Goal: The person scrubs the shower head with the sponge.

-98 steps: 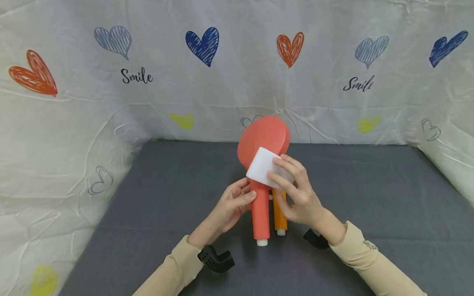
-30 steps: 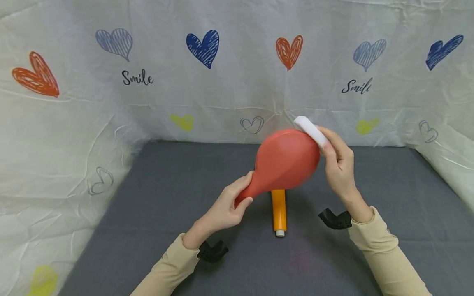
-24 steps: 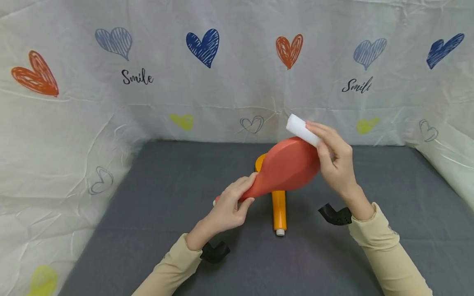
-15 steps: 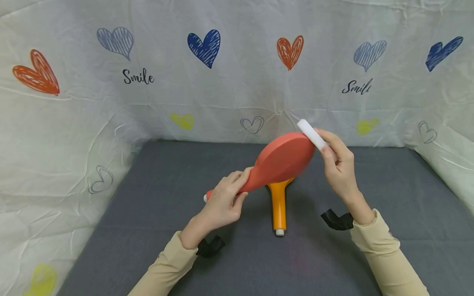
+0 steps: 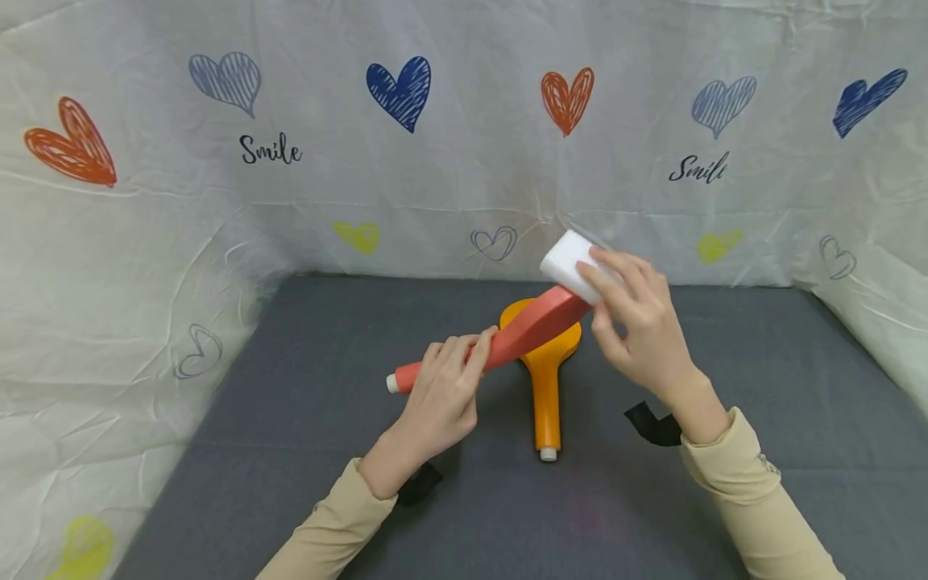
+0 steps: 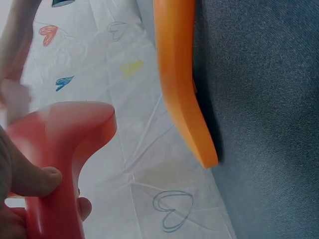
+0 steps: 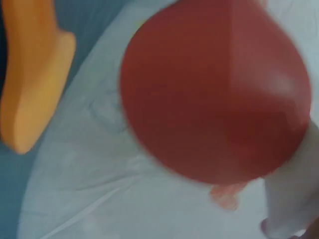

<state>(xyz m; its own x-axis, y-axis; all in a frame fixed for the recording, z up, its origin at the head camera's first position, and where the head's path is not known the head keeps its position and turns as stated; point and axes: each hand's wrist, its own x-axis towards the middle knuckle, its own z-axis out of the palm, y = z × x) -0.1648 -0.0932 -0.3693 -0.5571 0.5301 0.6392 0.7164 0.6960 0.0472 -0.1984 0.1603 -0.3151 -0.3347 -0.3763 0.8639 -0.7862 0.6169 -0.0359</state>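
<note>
My left hand [image 5: 442, 395] grips a red paddle [image 5: 540, 322] by its handle, whose white end cap sticks out on the left. The paddle is raised above the table and turned nearly edge-on in the head view. My right hand [image 5: 641, 326] holds a white sponge [image 5: 568, 259] against the far end of the paddle's head. From the right wrist, the round red face [image 7: 214, 94] fills the middle, with the sponge [image 7: 294, 191] at its edge. Behind and below lies an orange paddle [image 5: 547, 395], its head partly covered by the red one.
A dark grey cloth [image 5: 304, 467] covers the table. White sheeting [image 5: 464, 161] printed with hearts and "Smile" stands at the back and sides. Black wrist mounts [image 5: 652, 424] hang below both wrists.
The red paddle, first upright with its handle down, has swung sideways and then turned from face-on to edge-on. The sponge has moved from near the handle to the head's far rim.
</note>
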